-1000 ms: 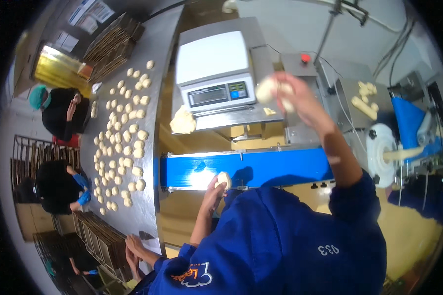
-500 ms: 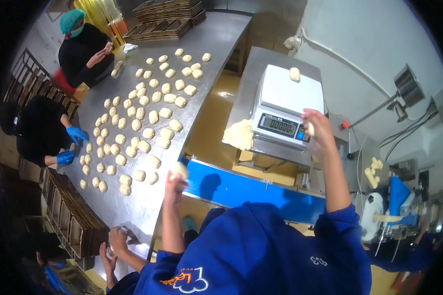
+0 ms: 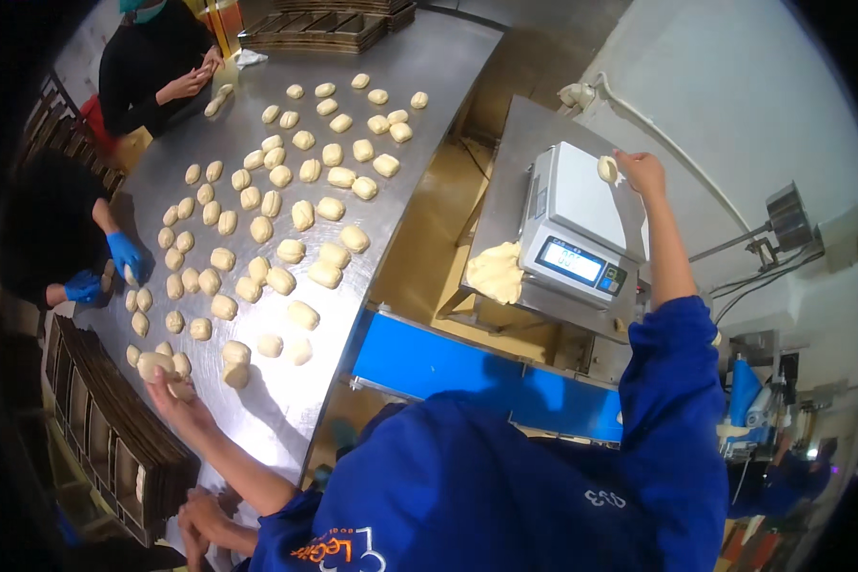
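On the left, my left hand (image 3: 183, 405) reaches over the steel table with its fingers around a pale dough piece (image 3: 154, 364), close above other pieces there. My right hand (image 3: 643, 173) is at the far right side of the white scale (image 3: 586, 195). Its fingers close at the edge of a small dough piece (image 3: 607, 170) over the weighing plate. How much of that piece they grip is partly hidden. A flat lump of dough (image 3: 495, 274) lies left of the scale's lit display.
Many dough pieces (image 3: 302, 215) cover the steel table (image 3: 281, 405). Stacked baking tins (image 3: 114, 429) stand at its left edge, more tins (image 3: 315, 33) at the far end. Blue-gloved hands (image 3: 122, 255) and other co-workers' hands (image 3: 205, 522) work alongside. A blue belt (image 3: 429, 367) crosses before me.
My left hand has swung left over the table with its dough piece. My right hand has moved from beside the display to the dough piece at the plate. The view has turned slightly.
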The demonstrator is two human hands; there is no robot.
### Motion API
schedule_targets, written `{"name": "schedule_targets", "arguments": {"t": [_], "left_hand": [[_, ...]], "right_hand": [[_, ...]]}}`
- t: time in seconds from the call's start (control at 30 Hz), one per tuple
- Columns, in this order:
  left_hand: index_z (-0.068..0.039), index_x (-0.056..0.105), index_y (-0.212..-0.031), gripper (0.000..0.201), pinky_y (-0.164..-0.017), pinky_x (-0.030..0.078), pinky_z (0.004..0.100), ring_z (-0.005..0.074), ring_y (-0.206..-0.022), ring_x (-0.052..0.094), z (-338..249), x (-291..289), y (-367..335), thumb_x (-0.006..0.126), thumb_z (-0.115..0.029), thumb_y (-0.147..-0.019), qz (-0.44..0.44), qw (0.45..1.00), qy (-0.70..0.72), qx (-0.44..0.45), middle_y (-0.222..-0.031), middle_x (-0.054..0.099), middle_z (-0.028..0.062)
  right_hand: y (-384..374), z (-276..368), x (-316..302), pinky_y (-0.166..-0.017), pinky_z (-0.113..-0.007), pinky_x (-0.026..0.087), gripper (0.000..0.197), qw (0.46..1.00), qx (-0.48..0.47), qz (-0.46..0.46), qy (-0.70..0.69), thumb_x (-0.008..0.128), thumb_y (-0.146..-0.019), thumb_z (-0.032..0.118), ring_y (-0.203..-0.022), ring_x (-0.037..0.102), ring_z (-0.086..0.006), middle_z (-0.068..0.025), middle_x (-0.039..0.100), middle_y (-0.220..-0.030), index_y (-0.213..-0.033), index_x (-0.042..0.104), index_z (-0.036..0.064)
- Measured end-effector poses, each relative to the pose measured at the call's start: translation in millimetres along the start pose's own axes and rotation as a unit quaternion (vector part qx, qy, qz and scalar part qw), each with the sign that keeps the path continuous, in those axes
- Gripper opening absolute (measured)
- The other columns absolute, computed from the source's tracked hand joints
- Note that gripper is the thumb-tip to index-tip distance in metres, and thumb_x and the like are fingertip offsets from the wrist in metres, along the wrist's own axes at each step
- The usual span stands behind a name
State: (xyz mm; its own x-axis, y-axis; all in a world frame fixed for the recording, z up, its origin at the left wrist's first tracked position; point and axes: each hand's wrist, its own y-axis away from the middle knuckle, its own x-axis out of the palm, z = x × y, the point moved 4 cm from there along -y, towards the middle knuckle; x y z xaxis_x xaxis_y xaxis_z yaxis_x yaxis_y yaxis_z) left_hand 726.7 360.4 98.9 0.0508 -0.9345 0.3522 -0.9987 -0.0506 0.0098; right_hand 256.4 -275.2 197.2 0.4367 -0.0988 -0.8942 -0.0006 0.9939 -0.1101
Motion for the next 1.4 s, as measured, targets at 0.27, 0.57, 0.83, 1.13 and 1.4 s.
{"name": "schedule_targets", "arguments": {"t": [0.27, 0.57, 0.83, 1.13, 1.4], "left_hand": [[-0.007, 0.057, -0.096, 0.026, -0.048, 0.034, 0.0219, 0.0062, -0.061, 0.045, 0, -71, -40, 0.066, -0.024, -0.079, -0.039, 0.968, -0.246, -0.015, -0.076, 0.051, -0.0019], [-0.005, 0.062, -0.1, 0.035, -0.047, 0.045, 0.0252, 0.0107, -0.058, 0.056, 38, -116, -22, 0.069, -0.024, -0.071, 0.028, 0.878, -0.467, -0.1, -0.074, 0.061, 0.0061], [-0.004, 0.06, -0.109, 0.048, -0.078, 0.047, 0.0356, 0.0283, -0.086, 0.061, 80, -135, -29, 0.071, -0.026, -0.067, 0.007, 0.85, -0.527, -0.015, -0.095, 0.063, 0.0168], [-0.005, 0.046, -0.124, 0.054, -0.086, 0.044, 0.0366, 0.0302, -0.098, 0.058, 29, -73, -25, 0.065, -0.017, -0.075, 0.05, 0.856, -0.513, 0.033, -0.104, 0.06, 0.0188], [0.0, 0.031, -0.133, 0.067, -0.104, 0.027, 0.0432, 0.0351, -0.124, 0.034, 62, 6, -13, 0.064, -0.014, -0.077, 0.11, 0.806, -0.518, 0.265, -0.134, 0.035, 0.0209]], "right_hand": [[-45, -16, 68, -0.067, -0.042, 0.049, 0.045, 0.977, -0.08, -0.058, 0.189, 0.06, -0.073, 0.041, -0.074, 0.062, -0.0379, -0.0185, 0.065, -0.082, -0.097, 0.064, 0.0031], [46, 65, 94, -0.044, -0.016, 0.047, 0.026, 0.683, 0.031, 0.333, -0.649, 0.051, -0.091, 0.025, -0.058, 0.055, -0.0074, -0.0049, 0.058, -0.081, -0.108, 0.051, 0.0042], [444, 264, 187, -0.075, -0.031, 0.049, 0.046, 0.583, -0.199, 0.765, -0.188, 0.067, -0.079, 0.025, -0.091, 0.059, -0.0201, -0.01, 0.059, -0.102, -0.116, 0.053, 0.002], [562, 251, 306, -0.081, -0.041, 0.045, 0.036, 0.602, -0.6, 0.521, -0.08, 0.056, -0.076, 0.012, -0.099, 0.056, -0.0303, -0.0152, 0.054, -0.116, -0.112, 0.057, 0.0082], [472, 195, 215, -0.095, -0.05, 0.033, 0.037, 0.683, -0.624, 0.357, -0.125, 0.057, -0.078, 0.017, -0.122, 0.039, -0.0268, -0.012, 0.044, -0.127, -0.114, 0.054, 0.0091]]}}
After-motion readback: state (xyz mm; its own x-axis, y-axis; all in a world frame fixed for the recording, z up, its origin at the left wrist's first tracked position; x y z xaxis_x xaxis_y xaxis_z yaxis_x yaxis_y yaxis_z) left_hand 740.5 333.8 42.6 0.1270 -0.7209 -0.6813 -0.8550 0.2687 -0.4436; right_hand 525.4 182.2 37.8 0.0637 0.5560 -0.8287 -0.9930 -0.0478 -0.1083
